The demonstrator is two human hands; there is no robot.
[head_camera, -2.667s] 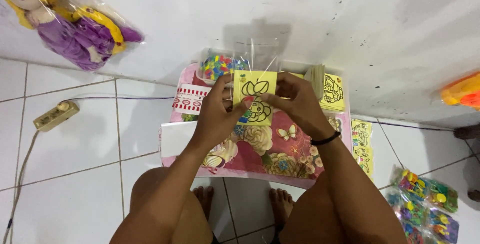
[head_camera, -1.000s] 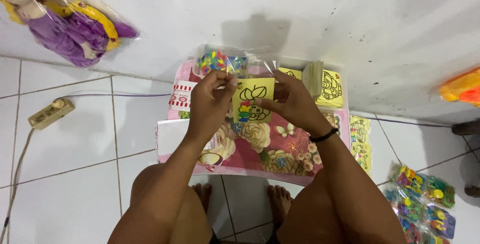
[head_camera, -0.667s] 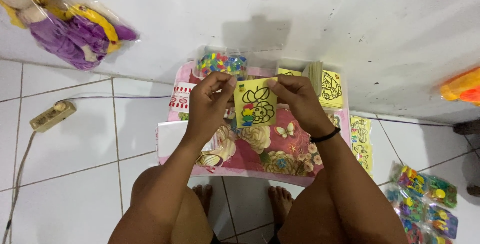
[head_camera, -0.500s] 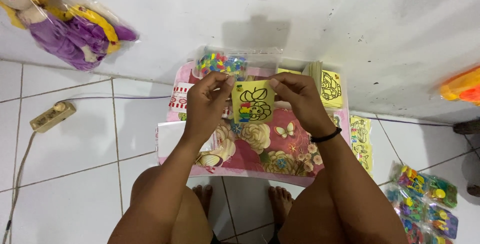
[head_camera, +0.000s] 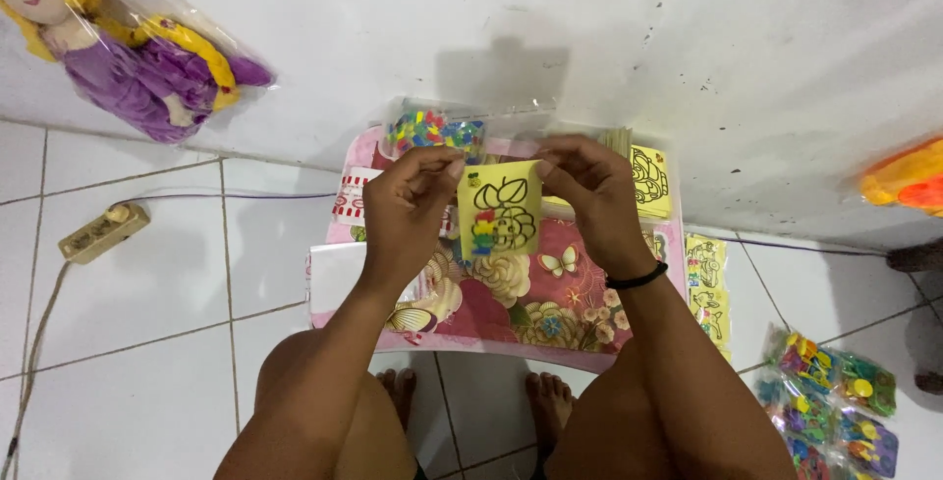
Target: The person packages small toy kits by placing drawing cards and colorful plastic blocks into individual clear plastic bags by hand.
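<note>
Yellow card [head_camera: 499, 207], printed with a black outline drawing partly filled with coloured patches, is held upright above the middle of the desk [head_camera: 471, 328]. It is gripped at both upper corners. The left hand [head_camera: 408, 210] is positioned at 9 o'clock of the card, with thumb and forefinger pinched on its upper left corner and the remaining fingers curled in. The right hand [head_camera: 589, 195] is positioned at 3 o'clock of the card, its fingers pinched on the upper right corner; a black band [head_camera: 637, 279] is worn at that wrist.

Nearest the camera, both knees and bare feet [head_camera: 471, 406] are seen at 6 o'clock on the white tiled floor [head_camera: 128, 342]. The desk, a small low one covered with a pink floral pattern, is located just beyond them.

At 12 o'clock of the card, a clear packet of multicoloured pieces [head_camera: 432, 131] is placed at the far edge of the desk. At 2 o'clock, a stack of yellow printed cards [head_camera: 650, 180] is laid. Further yellow cards [head_camera: 705, 279] lie on the floor at 3 o'clock, and bagged colourful pieces [head_camera: 830, 406] at 4 o'clock.

A power strip [head_camera: 103, 232] is located at 9 o'clock. A bagged doll in a purple dress [head_camera: 128, 48] is seen against the white wall [head_camera: 589, 38] at 10 o'clock.
</note>
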